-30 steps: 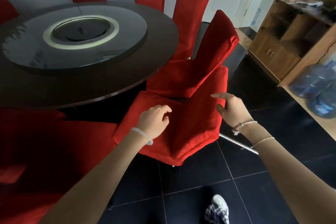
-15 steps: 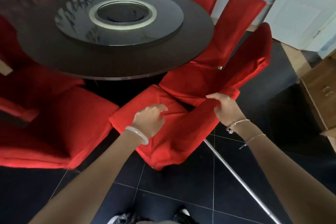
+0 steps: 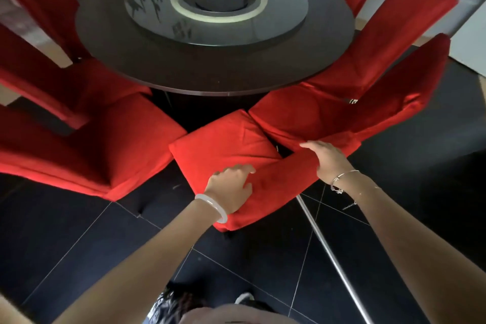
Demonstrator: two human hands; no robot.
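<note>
Red chair, left hand, right hand gripping backrest edges, floor behind

Left chair and right chair hem the middle chair; floor nearer is open.

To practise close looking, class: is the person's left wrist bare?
No, a white bangle circles the wrist just behind the left hand, which holds the red chair cover.

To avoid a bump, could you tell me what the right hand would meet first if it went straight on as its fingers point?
Probably the red seat cushion of the same chair: the right hand points left across a small gap, depth unclear.
</note>
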